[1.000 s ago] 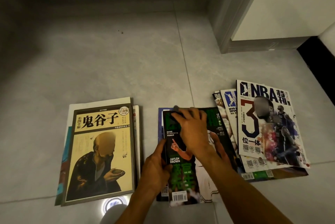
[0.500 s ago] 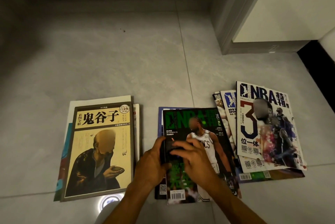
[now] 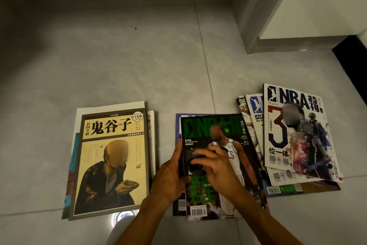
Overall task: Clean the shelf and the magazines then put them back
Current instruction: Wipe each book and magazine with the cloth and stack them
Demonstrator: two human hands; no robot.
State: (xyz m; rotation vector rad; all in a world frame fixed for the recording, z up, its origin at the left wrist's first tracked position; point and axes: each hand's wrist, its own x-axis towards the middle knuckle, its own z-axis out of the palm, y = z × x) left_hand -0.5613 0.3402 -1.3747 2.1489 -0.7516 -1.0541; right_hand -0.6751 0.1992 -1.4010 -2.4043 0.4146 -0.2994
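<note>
Grey floor tiles (image 3: 123, 62) carry three groups of reading matter, seen from the head camera in dim light. On the left lies a stack topped by a yellow-covered book (image 3: 113, 163) with large black Chinese characters and a painted seated figure; the pale and teal edges of other volumes show beneath it, and a bright ring of reflected light (image 3: 124, 217) glints on the tile at its near edge.

In the middle sits a green NBA magazine (image 3: 218, 167) showing a basketball player in a white jersey, resting on at least one more magazine whose blue edge juts out at the far left corner. The person's left hand (image 3: 168, 177) holds this magazine's left edge, thumb curled over the cover. The right hand (image 3: 216, 167) lies over the cover just beside it, fingers curled around a small dark object (image 3: 193, 160) pressed to the page; what that object is cannot be told. Both grips are therefore closed on something, the left on the magazine, the right on the dark object.

On the right, touching the green magazine's edge, a fanned pile of magazines is topped by a white NBA issue (image 3: 296, 135) bearing a large red-and-navy numeral 3. Behind it rises a pale cabinet or wall corner (image 3: 282, 18) with a grey base. A shelf cannot be picked out in this view.
</note>
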